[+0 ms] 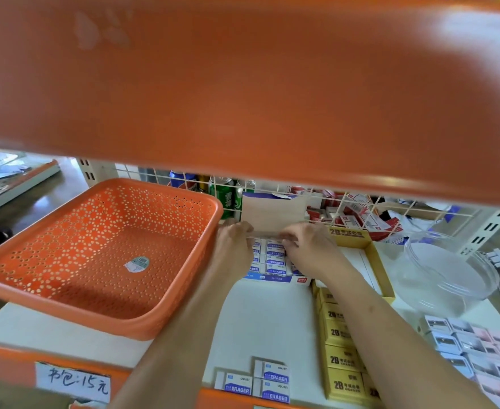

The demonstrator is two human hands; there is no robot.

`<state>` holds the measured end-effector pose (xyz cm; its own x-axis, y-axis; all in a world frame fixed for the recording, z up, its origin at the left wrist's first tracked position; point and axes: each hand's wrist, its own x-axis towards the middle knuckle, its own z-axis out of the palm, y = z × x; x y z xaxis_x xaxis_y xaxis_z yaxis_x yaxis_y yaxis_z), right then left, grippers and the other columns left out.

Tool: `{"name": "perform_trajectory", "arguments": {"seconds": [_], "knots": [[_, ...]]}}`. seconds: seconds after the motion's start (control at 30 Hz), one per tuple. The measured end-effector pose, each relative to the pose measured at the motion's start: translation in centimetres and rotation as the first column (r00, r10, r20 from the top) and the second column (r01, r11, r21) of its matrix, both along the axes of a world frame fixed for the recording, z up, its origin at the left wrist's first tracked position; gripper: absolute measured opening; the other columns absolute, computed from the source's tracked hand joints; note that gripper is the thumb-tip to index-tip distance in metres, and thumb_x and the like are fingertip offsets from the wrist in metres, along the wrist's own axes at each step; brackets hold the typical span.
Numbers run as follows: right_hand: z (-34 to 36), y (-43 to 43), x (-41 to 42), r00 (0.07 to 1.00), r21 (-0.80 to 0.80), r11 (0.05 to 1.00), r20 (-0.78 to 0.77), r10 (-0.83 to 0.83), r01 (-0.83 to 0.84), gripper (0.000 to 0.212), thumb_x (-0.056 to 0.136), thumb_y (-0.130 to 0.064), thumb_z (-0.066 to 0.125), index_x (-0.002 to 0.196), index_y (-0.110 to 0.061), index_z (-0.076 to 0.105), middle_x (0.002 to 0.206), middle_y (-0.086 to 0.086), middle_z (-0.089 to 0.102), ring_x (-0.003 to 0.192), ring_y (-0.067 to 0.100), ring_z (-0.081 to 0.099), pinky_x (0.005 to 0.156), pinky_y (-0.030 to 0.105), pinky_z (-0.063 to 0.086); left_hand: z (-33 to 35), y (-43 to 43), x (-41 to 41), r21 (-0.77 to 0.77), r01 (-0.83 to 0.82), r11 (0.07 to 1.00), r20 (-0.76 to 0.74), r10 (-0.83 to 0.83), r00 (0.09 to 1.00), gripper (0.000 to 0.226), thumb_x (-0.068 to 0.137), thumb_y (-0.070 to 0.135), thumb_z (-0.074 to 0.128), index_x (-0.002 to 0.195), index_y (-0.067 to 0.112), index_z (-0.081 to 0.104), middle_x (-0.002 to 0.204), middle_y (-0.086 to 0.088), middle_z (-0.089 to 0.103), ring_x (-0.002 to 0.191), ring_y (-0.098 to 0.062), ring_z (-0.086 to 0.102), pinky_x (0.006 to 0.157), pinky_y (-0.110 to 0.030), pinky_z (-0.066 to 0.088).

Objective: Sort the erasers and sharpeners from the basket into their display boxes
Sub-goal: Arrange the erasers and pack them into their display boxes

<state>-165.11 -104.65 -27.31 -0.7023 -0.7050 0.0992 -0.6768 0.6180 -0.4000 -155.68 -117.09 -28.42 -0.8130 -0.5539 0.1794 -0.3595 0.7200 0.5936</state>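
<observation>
Erasers (275,261) are lying in tight rows in the blue display box (272,279), and we are working at its far row with both hands. Our left hand (235,242) and right hand (306,242) are curling their fingers down onto the packs there, though blur is stopping us from telling whether they are pinching one or only pressing it level. To seat this row well, we are aiming to press evenly from both sides until it is sitting flush with the rows nearer us, then lift straight up so nothing is dragged out. Just beyond our fingertips the box's upright flap (272,214) is standing, with the wire grid (358,202) behind it, so there is little room that way. The orange basket (95,317) is sitting just left of the left hand, showing only a sticker inside. An open yellow box (381,270) is sitting close on the right of the right hand. Overhead, the orange shelf (242,84) is hanging low. Toward us from the grip, bare white shelf top (257,320) is giving us a free path back to three loose erasers (268,382) near the front edge, with the yellow 2B packs (341,358) lining its right side.
</observation>
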Motion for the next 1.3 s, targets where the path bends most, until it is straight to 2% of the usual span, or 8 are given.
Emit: {"name": "perform_trajectory", "arguments": {"seconds": [0.07,0.2,0.37,0.6,0.77,1.03,1.17,1.3], "knots": [[1.0,0.5,0.8,0.999,-0.008,1.0,-0.033,-0.002,0.002,0.026,0.094,-0.024,0.055,0.118,-0.02,0.064,0.118,-0.001,0.063,0.113,0.02,0.05,0.093,0.033,0.041,0.1,1.0,1.6,-0.037,0.03,0.999,-0.023,-0.031,0.999,0.033,0.092,0.005,0.056,0.125,0.008,0.059,0.126,-0.011,0.053,0.115,-0.027,0.052,0.097,-0.03,0.041],[3.2,2.0,4.0,0.97,0.111,0.974,0.17,0.175,-0.195,0.015,0.09,-0.025,0.061,0.095,-0.015,0.071,0.094,-0.002,0.067,0.085,0.016,0.061,0.073,0.027,0.047,-0.1,2.3,5.4,-0.089,0.136,0.987,0.015,-0.135,0.991,0.019,0.085,0.011,0.063,0.104,0.014,0.066,0.108,-0.005,0.057,0.104,-0.026,0.054,0.09,-0.03,0.04],[2.9,3.4,7.6,0.9,0.267,0.899,0.365,0.239,-0.346,0.011,0.083,-0.029,0.071,0.092,-0.023,0.073,0.086,-0.012,0.068,0.079,0.005,0.062,0.074,0.027,0.052,1.4,2.9,9.1,-0.051,0.205,0.977,0.032,-0.203,0.979,0.009,0.088,0.013,0.063,0.096,0.019,0.064,0.102,0.009,0.048,0.092,-0.008,0.05,0.077,-0.016,0.03],[2.3,4.3,10.4,0.893,0.393,0.831,0.378,0.245,-0.394,0.024,0.081,-0.029,0.072,0.103,-0.025,0.066,0.093,-0.008,0.064,0.085,0.012,0.058,0.065,0.025,0.044,1.6,4.0,13.3,0.143,0.327,0.934,0.44,-0.356,0.824,0.024,0.084,0.041,0.068,0.106,0.032,0.062,0.091,0.015,0.051,0.083,0.001,0.049,0.075,-0.014,0.037],[1.6,5.0,11.1,0.907,0.385,0.849,0.356,0.225,-0.362,0.026,0.08,-0.025,0.072,0.104,-0.027,0.064,0.102,-0.003,0.065,0.091,0.016,0.06,0.073,0.031,0.048,1.5,4.8,13.7,0.11,0.361,0.926,0.497,-0.365,0.787,0.022,0.088,0.039,0.064,0.107,0.029,0.062,0.091,0.013,0.048,0.083,-0.002,0.045,0.07,-0.016,0.032],[1.9,5.7,10.3,0.901,0.293,0.888,0.36,0.241,-0.354,0.013,0.087,-0.031,0.067,0.099,-0.026,0.065,0.096,-0.008,0.061,0.082,0.01,0.058,0.068,0.026,0.046,1.7,4.5,12.9,0.167,0.314,0.935,0.407,-0.355,0.842,0.009,0.086,0.03,0.068,0.083,0.027,0.06,0.075,0.012,0.056,0.066,0.002,0.05,0.057,-0.01,0.035],[3.2,5.1,7.8,0.929,0.18,0.944,0.304,0.213,-0.276,0.015,0.088,-0.025,0.065,0.077,-0.024,0.055,0.079,-0.007,0.058,0.069,0.01,0.055,0.06,0.026,0.043,2.0,3.3,9.6,0.098,0.235,0.967,0.145,-0.247,0.958,0.012,0.088,0.024,0.067,0.079,0.028,0.059,0.074,0.01,0.063,0.07,-0.006,0.059,0.061,-0.023,0.046],[4.0,3.6,4.7,0.972,0.074,0.982,0.171,0.162,-0.176,0.003,0.091,-0.023,0.061,0.091,-0.025,0.059,0.085,-0.01,0.057,0.077,0.009,0.053,0.058,0.018,0.037,2.1,2.0,5.4,-0.079,0.122,0.989,-0.062,-0.127,0.99,0.003,0.088,0.019,0.065,0.091,0.019,0.067,0.083,0.004,0.068,0.07,-0.011,0.062,0.068,-0.03,0.055]]}}
